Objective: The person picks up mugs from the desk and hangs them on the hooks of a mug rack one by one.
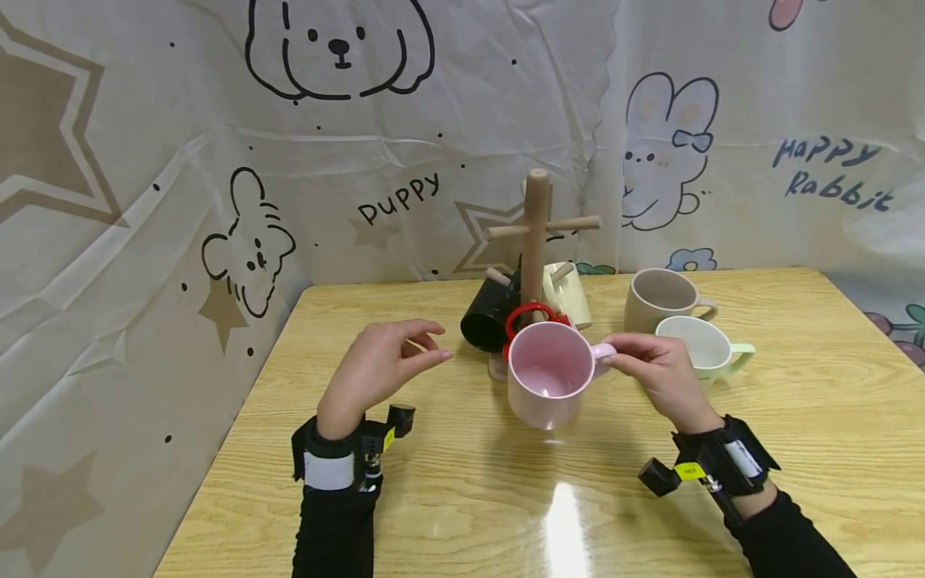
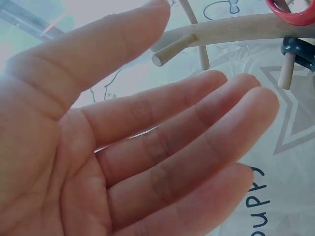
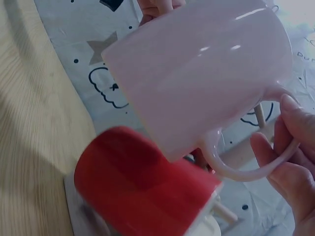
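Observation:
My right hand (image 1: 658, 373) pinches the handle of a pink mug (image 1: 545, 417) between thumb and fingers. The mug is held up in front of the wooden mug tree (image 1: 535, 241), its mouth tilted toward me in the head view. In the right wrist view a red mug (image 3: 142, 182) hangs on the tree just beyond the pink one. My left hand (image 1: 383, 365) hovers to the left of the pink mug with nothing in it, its fingers extended and thumb apart. A black mug (image 1: 487, 317) and a cream mug (image 1: 571, 297) hang on the tree's lower pegs.
Right of the tree, a taupe mug (image 1: 661, 299) stands on the wooden table (image 1: 448, 498), with a white mug (image 1: 695, 345) with a pale green handle in front of it. A printed cloth (image 1: 433, 104) hangs behind and along the left side.

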A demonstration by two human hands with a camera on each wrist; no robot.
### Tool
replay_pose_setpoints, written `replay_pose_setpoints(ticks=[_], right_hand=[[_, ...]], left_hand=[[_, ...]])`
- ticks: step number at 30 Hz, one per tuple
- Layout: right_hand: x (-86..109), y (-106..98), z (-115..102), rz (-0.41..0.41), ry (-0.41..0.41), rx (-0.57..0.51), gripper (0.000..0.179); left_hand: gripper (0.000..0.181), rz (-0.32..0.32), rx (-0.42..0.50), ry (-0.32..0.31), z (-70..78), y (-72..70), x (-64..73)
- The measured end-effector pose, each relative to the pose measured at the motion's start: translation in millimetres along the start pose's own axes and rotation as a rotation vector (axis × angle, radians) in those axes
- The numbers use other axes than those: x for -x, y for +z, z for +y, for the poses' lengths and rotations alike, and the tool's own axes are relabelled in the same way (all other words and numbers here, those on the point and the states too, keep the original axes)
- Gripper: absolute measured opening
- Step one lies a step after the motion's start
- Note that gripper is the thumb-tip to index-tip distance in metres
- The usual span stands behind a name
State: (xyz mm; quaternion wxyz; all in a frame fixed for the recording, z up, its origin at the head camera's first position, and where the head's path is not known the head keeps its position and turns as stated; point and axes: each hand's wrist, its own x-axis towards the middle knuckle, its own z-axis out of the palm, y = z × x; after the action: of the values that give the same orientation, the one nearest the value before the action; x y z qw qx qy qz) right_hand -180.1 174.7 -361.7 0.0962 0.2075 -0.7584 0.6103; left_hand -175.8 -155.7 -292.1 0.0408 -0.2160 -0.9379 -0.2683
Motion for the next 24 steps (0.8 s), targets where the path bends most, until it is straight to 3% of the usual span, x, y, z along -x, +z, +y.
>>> replay_pose_setpoints(ticks=[6, 10, 17, 20, 22, 24], right_hand=[[-8.2, 17, -6, -0.004, -0.003, 0.001, 0.024], [-9.2, 23, -9, 0.010, -0.020, 0.070, 0.023], [-3.0, 34, -12, 0.101, -0.215, 0.337, 0.021], [-1.2, 38, -16, 0.126, -0.270, 0.397, 0.024], [-0.4, 40, -20, 0.121, -0.262, 0.412, 0.023], [0.0, 40, -23, 0.097, -0.204, 0.403, 0.021]], left_hand=[[0.034, 0.007, 0.015, -0.005, -0.5, -1.8, 1.3], [0.034, 0.013, 0.022, 0.000, -0.8, -2.6, 1.6], [0.034, 0.012, 0.022, -0.002, -0.1, -2.5, 1.6], [0.034, 0.011, 0.020, -0.009, 0.2, -2.4, 1.5], [0.034, 0.010, 0.020, -0.014, 0.3, -2.0, 1.4], [0.034, 0.011, 0.020, -0.018, 0.3, -1.7, 1.4]])
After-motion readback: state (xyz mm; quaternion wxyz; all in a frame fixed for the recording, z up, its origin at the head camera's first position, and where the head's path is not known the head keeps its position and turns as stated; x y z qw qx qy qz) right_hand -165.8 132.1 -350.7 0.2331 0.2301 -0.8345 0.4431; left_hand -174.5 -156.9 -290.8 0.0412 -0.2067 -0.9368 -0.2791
